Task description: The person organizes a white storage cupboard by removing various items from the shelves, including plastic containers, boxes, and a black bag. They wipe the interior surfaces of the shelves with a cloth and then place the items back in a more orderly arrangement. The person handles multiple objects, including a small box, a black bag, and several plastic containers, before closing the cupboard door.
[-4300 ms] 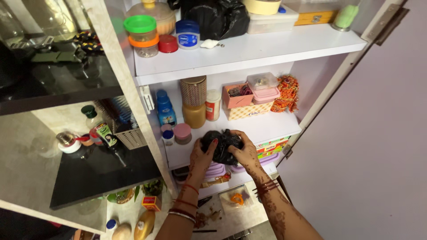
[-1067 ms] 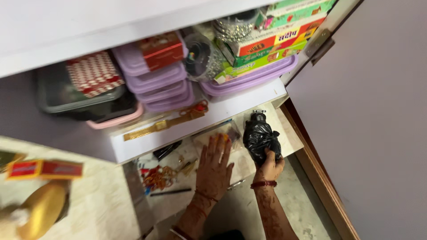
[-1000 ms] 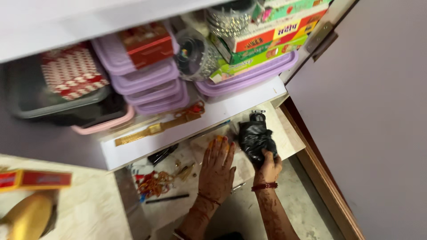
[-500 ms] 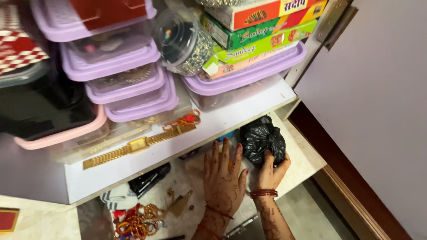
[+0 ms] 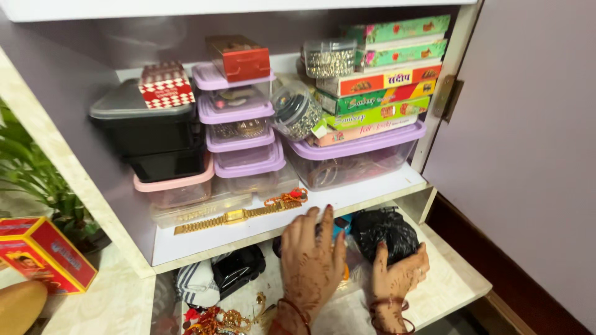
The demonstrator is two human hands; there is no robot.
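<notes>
On the lowest shelf (image 5: 447,279), just under the shelf that carries the gold wristwatch (image 5: 233,217), the right hand (image 5: 397,282) cups a crumpled black plastic bag (image 5: 385,231), its fingers (image 5: 422,263) curled against the bag's near side. The left hand (image 5: 310,260) lies flat just left of the bag, fingers (image 5: 310,223) spread and pointing into the cupboard, resting on small clutter there.

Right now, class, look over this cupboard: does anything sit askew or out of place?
Yes. A round clear jar lies tipped on its side, wedged between the stacked purple-lidded tubs and the flat colourful boxes. A gold watch lies loose along the shelf edge. Below, the right hand holds a crumpled black bag among scattered trinkets.
</notes>
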